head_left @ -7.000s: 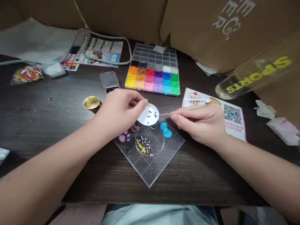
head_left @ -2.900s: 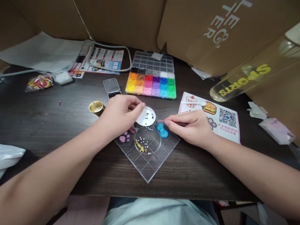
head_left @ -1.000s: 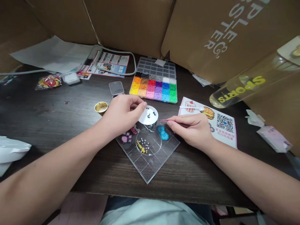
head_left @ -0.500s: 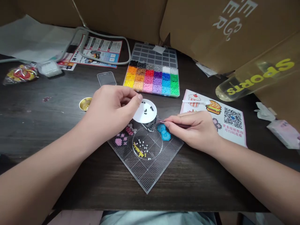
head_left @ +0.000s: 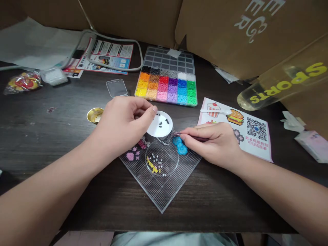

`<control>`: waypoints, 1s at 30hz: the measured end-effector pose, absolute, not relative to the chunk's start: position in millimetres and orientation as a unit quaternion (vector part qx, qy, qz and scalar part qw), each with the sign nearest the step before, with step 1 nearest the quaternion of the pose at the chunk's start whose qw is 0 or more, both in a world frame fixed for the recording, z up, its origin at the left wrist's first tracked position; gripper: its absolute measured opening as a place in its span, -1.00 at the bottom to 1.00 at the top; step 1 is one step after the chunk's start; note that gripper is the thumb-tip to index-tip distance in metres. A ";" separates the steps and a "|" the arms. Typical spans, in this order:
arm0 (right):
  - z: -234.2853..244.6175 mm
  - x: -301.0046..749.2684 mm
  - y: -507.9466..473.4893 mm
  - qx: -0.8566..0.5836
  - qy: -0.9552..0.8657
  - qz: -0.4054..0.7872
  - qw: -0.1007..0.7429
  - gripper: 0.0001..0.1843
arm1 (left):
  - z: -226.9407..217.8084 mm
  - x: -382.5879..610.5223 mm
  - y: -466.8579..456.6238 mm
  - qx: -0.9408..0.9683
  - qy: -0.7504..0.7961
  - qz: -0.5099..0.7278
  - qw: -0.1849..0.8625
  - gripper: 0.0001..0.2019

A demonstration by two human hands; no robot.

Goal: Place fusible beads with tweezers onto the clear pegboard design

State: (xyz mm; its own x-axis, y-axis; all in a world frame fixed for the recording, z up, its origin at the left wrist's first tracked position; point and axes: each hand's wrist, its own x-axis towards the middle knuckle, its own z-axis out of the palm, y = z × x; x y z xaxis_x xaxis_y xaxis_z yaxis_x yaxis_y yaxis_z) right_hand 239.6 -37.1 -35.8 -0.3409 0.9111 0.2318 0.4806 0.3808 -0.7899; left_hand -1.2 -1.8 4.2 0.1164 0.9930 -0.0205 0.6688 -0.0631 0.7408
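My left hand (head_left: pixel 125 119) is closed at the left edge of a small white dish (head_left: pixel 156 131), gripping it over the far part of a clear pegboard (head_left: pixel 161 194). A few black beads (head_left: pixel 160 124) lie in the dish. Between the fingers of my right hand (head_left: pixel 212 140) are dark reddish tweezers (head_left: pixel 196 137), their tips close to the dish's right side. On the pegboard sit a pink paw (head_left: pixel 130 156) and a blue bead shape (head_left: pixel 180 146). A clear round dish (head_left: pixel 167 167) there contains white and yellow beads (head_left: pixel 153 165).
Behind the hands stands an open bead box (head_left: pixel 166 83) sorted by colour. A pattern sheet (head_left: pixel 256 150) with a white spoon (head_left: pixel 215 111) on it lies right. At left are a gold tin (head_left: pixel 94 115) and a clear lid (head_left: pixel 116 88). A bottle (head_left: pixel 279 85) lies at far right.
The view has shifted slightly. Both hands keep nearly the same pose, with the white dish and the tweezers still in them.
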 end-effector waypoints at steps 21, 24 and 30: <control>-36.6 240.5 -37.2 -0.457 -0.763 0.307 0.338 -0.83 | 5.8 -1.6 -3.3 0.680 0.603 0.264 0.322 -0.78; -37.7 240.4 -37.9 -0.462 -0.758 0.309 0.343 -0.84 | 5.6 -1.3 -3.2 0.681 0.605 0.260 0.320 -0.79; -37.3 240.8 -39.4 -0.467 -0.754 0.301 0.350 -0.82 | 5.6 -1.2 -3.1 0.686 0.604 0.256 0.315 -0.78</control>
